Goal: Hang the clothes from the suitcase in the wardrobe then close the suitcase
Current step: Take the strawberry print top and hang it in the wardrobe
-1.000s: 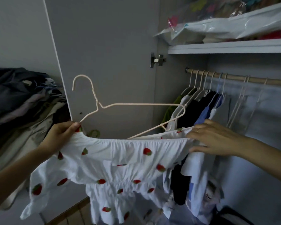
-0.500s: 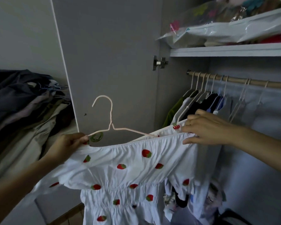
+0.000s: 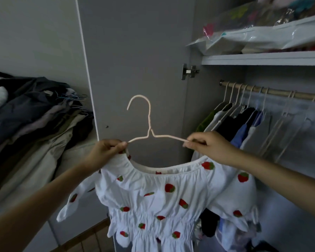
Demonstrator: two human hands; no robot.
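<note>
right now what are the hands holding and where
Both hold the hanger carrying the strawberry dress: left hand pinches its left shoulder, right hand its right arm.

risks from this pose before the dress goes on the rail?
1. The strawberry dress has a wide neckline, and both hands, left and right, pinch it at the ends of the hanger; on release it could slide off.
2. The rail already carries a packed cluster of garments; the hook may snag a neighbouring hanger.
3. The puffed sleeve hangs close to those clothes and could catch.
</note>
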